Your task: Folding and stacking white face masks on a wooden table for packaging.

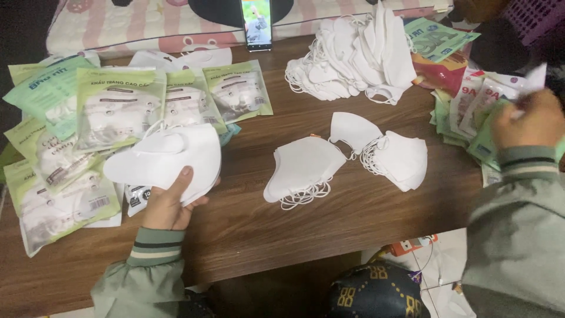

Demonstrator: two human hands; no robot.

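Note:
My left hand grips a stack of white face masks, held just above the brown table at its left side. My right hand is raised at the far right, fingers closed around a flat plastic pouch over a heap of empty pouches. Between my hands lie three small piles of white masks. A big heap of loose white masks sits at the back.
Filled green-edged mask packets cover the table's left part. A phone stands upright at the back edge against a pink striped cushion. A dark patterned object sits below the front edge, with packets on the tiled floor.

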